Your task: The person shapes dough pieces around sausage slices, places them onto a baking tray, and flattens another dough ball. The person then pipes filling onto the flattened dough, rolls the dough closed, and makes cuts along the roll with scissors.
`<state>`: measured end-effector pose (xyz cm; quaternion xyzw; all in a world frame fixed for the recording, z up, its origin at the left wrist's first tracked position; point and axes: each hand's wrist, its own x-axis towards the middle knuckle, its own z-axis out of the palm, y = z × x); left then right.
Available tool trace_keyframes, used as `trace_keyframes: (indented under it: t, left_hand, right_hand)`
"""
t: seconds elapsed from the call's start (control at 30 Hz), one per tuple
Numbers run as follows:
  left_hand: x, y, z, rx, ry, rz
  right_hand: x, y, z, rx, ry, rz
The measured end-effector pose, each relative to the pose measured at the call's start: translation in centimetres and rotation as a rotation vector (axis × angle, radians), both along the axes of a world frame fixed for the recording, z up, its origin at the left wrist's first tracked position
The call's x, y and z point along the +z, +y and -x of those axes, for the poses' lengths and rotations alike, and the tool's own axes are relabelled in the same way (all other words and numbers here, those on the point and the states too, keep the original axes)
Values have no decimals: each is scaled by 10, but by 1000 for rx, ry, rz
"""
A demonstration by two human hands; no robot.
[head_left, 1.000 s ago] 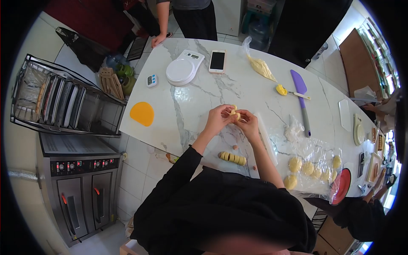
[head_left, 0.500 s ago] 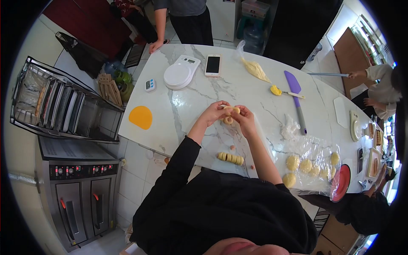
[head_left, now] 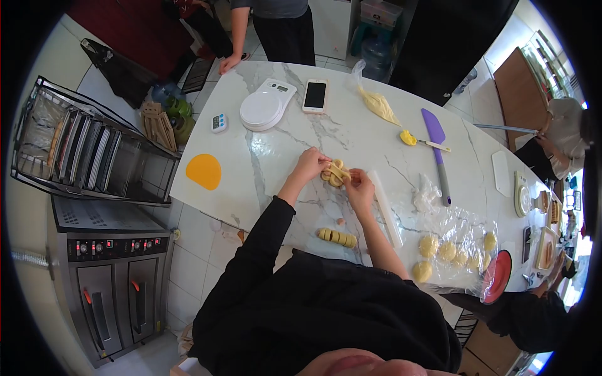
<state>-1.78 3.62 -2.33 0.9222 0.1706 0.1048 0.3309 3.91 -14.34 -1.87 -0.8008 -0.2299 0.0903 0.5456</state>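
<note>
On the marble table lies a small cluster of shaped dough pieces (head_left: 335, 180), pale yellow and rounded. A thin dough strip (head_left: 339, 168) stretches across its top. My left hand (head_left: 311, 165) pinches one end of the strip at the cluster's left. At the right, my right hand (head_left: 360, 191) pinches the other end, fingers close against the cluster. Nearer my body sits a short dough roll cut into slices (head_left: 337, 237), with a small pinkish piece (head_left: 340, 221) above it. A long white bar, perhaps a rolling pin (head_left: 387, 210), lies just right of my right hand.
Dough balls (head_left: 447, 252) lie under plastic sheeting beside a red plate (head_left: 498, 276). A purple spatula (head_left: 437, 144), piping bag (head_left: 379, 105), phone (head_left: 315, 96), white scale (head_left: 263, 108), timer (head_left: 218, 123) and orange scraper (head_left: 204, 172) lie around. Another person's hand (head_left: 230, 63) rests on the far edge.
My hands have moved apart and slightly lower, stretching the dough strip across the cluster, which now shows more fully. The white bar beside my right forearm is more visible.
</note>
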Motion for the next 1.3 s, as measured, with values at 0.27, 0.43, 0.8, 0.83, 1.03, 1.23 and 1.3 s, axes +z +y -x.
trace_keyframes:
  t: [0.27,0.43,0.8,0.83,1.03,1.23,1.3]
  left_hand:
    - [7,-40,7,130,-157,89]
    - [5,-67,22,207,-280,43]
    - [-18,-61,27,316,-417,110]
    - [-22,-60,23,332,-446,243]
    - [-11,-57,22,352,-349,306]
    - [-15,-60,30,329,-309,319]
    - [-22,-63,24,314,-366,332]
  right_hand:
    - [-3,-8,11,51,-178,112]
    - [-1,-12,12,53,-267,98]
    - [-21,-21,8,138,-378,13]
    - [-17,-19,10,101,-362,5]
    - [-14,-16,2,199,-318,40]
    - [7,-22,1,209,-427,53]
    - [7,-16,-5,189,-467,30]
